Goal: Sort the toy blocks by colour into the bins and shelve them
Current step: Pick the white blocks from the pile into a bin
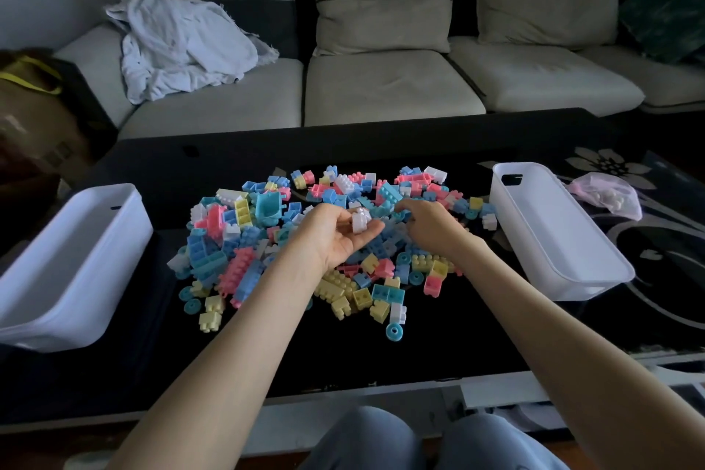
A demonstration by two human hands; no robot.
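- The left hand [335,237] is turned palm up over the heap, its fingers and thumb curled round a few white blocks [360,222] that sit in the cup of the palm.
- Just to the right of it, almost touching its fingertips, the right hand [427,225] is palm down with its fingers bent into the blocks. From here I cannot tell whether they have hold of a piece or only rest on the heap.
- The pile of blocks [236,267] spreads under and around both hands: pink, blue, yellow, teal and white pieces, all mixed, on the dark table [343,355].
- Well out to the left of the left hand stands the left bin [45,301], a white plastic tub, on the table's edge.
- Well out to the right of the right hand stands the right bin [507,195], the same kind of tub.
- Beyond the right bin lies a thin plastic bag [606,195] with small pale pieces inside.
- Past the hands, behind the table, is a light sofa [381,88] with a crumpled cloth [179,46] on its left seat.
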